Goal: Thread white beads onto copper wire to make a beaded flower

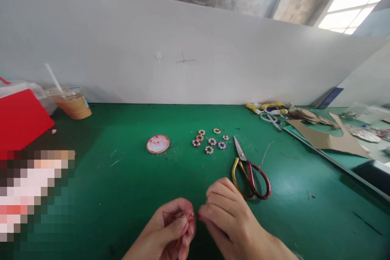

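Low in the middle of the view, my left hand [175,227] pinches a thin red cord [180,239] between thumb and fingers. Right beside it, my right hand [227,213] is closed, its fingertips near the cord; what lies between them is too small to make out. Beyond my right hand, scissors [250,174] with one gold and one dark red handle lie on the green table [122,195], blades pointing away. Several small beaded rings [212,141] are grouped farther back. To their left lies a round red-rimmed piece [158,144] with a pale centre.
A lidded cup with a straw [71,103] and a red sheet [22,120] are at the left. Yellow-and-white pens [268,107], white-handled scissors [270,120] and cut cardboard [329,136] lie at the right. A white partition [137,48] closes off the back edge.
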Demonstrator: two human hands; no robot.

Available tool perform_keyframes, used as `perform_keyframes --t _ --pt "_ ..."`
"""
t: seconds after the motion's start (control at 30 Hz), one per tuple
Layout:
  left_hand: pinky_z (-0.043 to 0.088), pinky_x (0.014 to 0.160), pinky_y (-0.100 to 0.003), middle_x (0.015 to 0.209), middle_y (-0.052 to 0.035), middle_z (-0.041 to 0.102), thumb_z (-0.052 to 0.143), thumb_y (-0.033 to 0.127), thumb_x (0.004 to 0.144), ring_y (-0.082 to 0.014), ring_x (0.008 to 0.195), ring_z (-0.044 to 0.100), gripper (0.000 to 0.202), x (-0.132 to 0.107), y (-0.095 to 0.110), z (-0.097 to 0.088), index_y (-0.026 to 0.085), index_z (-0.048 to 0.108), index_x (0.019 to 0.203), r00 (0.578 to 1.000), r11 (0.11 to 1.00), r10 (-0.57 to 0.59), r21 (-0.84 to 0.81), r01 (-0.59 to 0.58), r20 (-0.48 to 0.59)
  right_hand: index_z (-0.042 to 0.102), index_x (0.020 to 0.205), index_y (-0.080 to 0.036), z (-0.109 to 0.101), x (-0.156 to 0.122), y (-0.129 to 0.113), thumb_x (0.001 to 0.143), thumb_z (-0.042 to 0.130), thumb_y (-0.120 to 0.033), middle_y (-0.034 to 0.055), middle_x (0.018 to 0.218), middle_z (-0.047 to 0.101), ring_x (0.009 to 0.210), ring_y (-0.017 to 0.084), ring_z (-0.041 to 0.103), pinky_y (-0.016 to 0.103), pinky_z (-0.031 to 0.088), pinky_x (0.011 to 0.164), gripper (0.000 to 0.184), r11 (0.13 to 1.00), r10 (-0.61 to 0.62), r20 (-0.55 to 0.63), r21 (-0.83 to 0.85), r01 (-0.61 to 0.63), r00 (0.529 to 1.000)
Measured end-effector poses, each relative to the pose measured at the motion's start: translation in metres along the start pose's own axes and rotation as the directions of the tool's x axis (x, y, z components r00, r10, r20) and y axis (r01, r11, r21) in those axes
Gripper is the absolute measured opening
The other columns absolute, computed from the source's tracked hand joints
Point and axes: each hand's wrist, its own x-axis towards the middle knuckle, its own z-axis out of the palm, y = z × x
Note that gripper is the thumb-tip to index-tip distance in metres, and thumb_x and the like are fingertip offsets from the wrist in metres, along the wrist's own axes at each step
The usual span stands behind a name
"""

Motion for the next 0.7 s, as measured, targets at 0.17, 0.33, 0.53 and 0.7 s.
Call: perform_keyframes --t 0.17,0.33,0.53,0.7 --pt "0.045 0.046 -0.014 0.065 0.0011 0.062 0.088 0.037 0.064 -0.0059 0.051 0.05 0.033 0.002 0.001 0.002 0.015 0.07 0.081 0.998 0.997 0.048 0.057 -0.046 -0.036 0.06 0.084 -0.014 -0.01 0.004 0.001 0.084 0.054 -0.008 0.0039 0.073 0.059 0.072 0.017 0.049 0.033 0.038 0.07 0.009 0.982 0.152 -0.031 0.119 -0.148 0.988" --pt "0.046 0.043 -0.016 0.06 0.0026 0.06 0.086 0.035 0.066 -0.0069 0.049 0.051 0.028 0.007 -0.004 0.003 0.015 0.068 0.072 0.987 0.968 0.15 0.197 -0.157 0.05 0.062 0.072 -0.016 -0.016 0.009 0.002 0.09 0.055 -0.02 0.0023 0.07 0.058 0.071 0.016 0.051 0.03 0.039 0.067 0.02 0.812 0.497 0.012 0.344 -0.471 0.867" --pt "0.047 0.045 -0.018 0.061 0.0016 0.063 0.084 0.04 0.066 -0.0091 0.049 0.054 0.027 0.011 -0.011 -0.002 0.016 0.07 0.07 0.989 0.927 0.084 0.355 -0.121 0.118 0.062 0.065 -0.017 -0.014 0.011 0.005 0.085 0.067 -0.035 0.001 0.076 0.057 0.078 0.016 0.053 0.028 0.04 0.071 0.028 0.585 0.541 0.28 0.552 -0.594 0.793" --pt "0.049 0.047 -0.019 0.064 0.0003 0.064 0.075 0.025 0.073 -0.0119 0.053 0.057 0.008 0.009 -0.011 -0.004 0.018 0.072 0.072 0.981 0.82 0.11 0.544 -0.179 0.158 0.061 0.062 -0.016 -0.012 0.01 0.006 0.085 0.066 -0.041 0.0005 0.072 0.055 0.073 0.015 0.052 0.027 0.039 0.067 0.034 0.548 0.537 0.336 0.559 -0.623 0.774"
